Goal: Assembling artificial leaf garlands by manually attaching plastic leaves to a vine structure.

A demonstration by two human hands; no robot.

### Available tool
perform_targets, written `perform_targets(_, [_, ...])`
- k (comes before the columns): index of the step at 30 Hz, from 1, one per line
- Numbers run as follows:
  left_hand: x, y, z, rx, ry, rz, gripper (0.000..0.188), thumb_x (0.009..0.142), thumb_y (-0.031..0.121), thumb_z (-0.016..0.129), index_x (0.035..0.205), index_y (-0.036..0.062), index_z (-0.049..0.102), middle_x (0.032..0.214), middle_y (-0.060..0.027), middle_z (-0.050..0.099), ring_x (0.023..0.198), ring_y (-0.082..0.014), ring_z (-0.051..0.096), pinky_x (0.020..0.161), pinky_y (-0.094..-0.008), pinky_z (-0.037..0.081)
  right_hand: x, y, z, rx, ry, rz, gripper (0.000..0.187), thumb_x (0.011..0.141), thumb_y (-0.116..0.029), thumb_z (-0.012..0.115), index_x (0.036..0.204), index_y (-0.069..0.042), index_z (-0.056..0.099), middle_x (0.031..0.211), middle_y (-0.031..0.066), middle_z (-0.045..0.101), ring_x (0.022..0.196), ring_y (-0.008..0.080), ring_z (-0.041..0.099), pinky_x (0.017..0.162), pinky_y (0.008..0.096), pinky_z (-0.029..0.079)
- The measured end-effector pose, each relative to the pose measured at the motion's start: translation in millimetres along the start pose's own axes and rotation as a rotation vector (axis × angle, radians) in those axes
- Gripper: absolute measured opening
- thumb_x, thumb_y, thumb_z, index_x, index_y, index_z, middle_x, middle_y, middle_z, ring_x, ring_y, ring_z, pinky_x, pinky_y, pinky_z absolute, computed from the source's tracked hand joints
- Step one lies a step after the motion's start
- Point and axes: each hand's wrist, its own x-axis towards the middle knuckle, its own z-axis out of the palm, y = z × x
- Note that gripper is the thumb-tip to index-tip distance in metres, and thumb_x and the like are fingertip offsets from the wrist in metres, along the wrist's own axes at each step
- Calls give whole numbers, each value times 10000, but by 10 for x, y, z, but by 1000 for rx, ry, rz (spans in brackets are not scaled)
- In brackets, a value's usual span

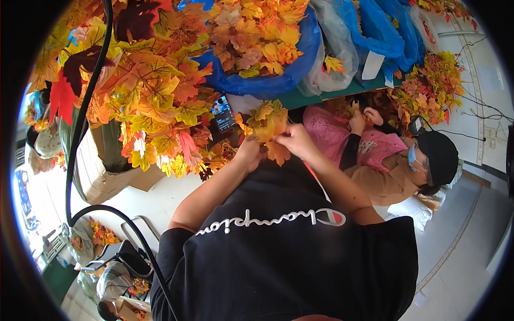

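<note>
A small bunch of artificial maple leaves [269, 122], yellow-green at the top and orange below, is held up in front of my chest. My left hand [250, 153] is closed at the bunch's lower left side, its fingers partly hidden. From the other side, my right hand [296, 140] pinches the leaves between thumb and fingers. One orange leaf [279, 153] hangs down between the two hands. The stems are too covered to make out.
A large heap of autumn leaves [155, 91] fills the left, beside a phone [222, 113]. A blue bag [267, 83] full of leaves stands on the green table [342, 93]. At the right, a masked co-worker in a black cap [438, 158] handles leaves. A black cable [80, 123] hangs at the left.
</note>
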Motion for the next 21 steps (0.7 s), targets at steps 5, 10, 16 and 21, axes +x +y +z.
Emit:
perform_targets(5, [-55,68,-33,112,-170,1,250,947,73,346,1145,20,490,1082,-115,590,908,-239,609,790,-357,502,114,-154,-139,249,-71,203,115,794,-88,661,836,15,690,767,38,663,716,84,592,675,225,475])
perform_targets(10, [-73,241,-85,421,-351,106,219,954,130,436,1097,-4,534,972,-103,641,866,-173,638,840,-278,483,338,93,-286,495,-71,358,162,850,-68,609,957,49,637,857,63,648,757,123,616,691,237,496])
perform_targets(16, [-84,340,-127,180,-356,-15,236,940,174,497,1084,2,569,885,-51,624,768,-137,611,788,-271,494,459,231,-394,758,-177,512,199,878,-96,576,1011,50,603,874,97,639,737,172,631,653,270,519])
perform_targets(21, [42,321,-78,339,-287,-16,215,933,193,514,1030,16,588,752,-25,586,669,-114,563,673,-258,481,416,95,-373,585,-135,442,187,832,-132,656,909,39,659,843,90,663,704,141,636,637,264,523])
